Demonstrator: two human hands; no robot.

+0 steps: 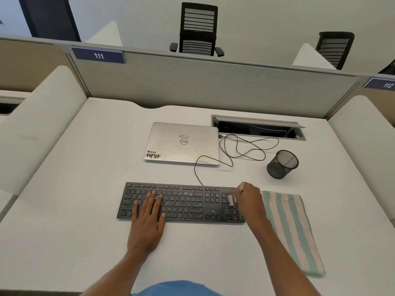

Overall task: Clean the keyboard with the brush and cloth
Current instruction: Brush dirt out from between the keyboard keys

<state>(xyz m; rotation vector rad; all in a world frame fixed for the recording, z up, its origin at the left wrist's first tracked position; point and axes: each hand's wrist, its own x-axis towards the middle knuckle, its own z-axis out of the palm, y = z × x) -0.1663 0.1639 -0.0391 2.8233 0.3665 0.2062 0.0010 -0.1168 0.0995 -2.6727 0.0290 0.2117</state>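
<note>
In front of you, the blue plate on top of the divider reads 111. A second blue plate at your far right reads 112. The laptop lid carries the round Dell logo, upside down to you, and a corner sticker lettered WMN. Red sticker above the logo: illegible. Keyboard key legends: too small to read.

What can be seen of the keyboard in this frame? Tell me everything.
The keyboard is black, flat and full-size with a number pad, plastic by its look, lying level on the white desk, nearer the person than the closed laptop. A thin black cable runs from its back edge toward the laptop. The left hand rests flat on its letter keys; the right hand holds a brush whose pale bristles touch the number pad. The striped cloth lies to its right, beyond that hand.
</note>
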